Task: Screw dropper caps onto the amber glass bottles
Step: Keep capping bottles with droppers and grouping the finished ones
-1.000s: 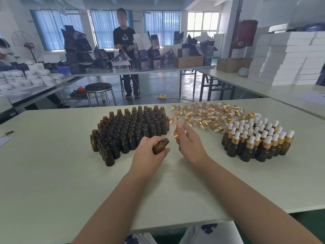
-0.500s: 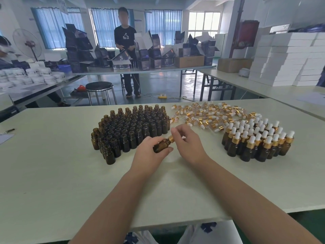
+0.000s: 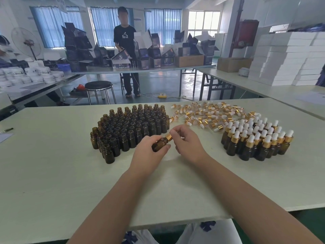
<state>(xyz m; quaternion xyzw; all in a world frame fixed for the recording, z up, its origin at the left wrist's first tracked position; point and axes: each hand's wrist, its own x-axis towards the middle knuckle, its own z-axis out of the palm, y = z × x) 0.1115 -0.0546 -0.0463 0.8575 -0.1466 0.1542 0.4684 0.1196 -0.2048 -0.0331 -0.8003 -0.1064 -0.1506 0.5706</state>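
My left hand (image 3: 149,152) grips an amber glass bottle (image 3: 159,144), tilted with its neck pointing up and to the right. A gold dropper cap (image 3: 168,137) sits on that neck, and my right hand (image 3: 188,141) pinches it with the fingertips. Its white bulb is hidden behind my fingers. Several uncapped amber bottles (image 3: 130,127) stand packed together on the table to the left. A loose heap of gold and white dropper caps (image 3: 207,114) lies behind my right hand. Several capped bottles (image 3: 256,138) stand grouped at the right.
The pale table (image 3: 52,173) runs wide on both sides, its front edge near my body. A pen and paper (image 3: 5,132) lie at the far left edge. Beyond stand a stool (image 3: 99,85), other tables with boxes, and a person (image 3: 125,41).
The dropper's tube has gone into the bottle and the cap now sits on the neck. My hands have come closer together, with the right fingers turning on the cap.
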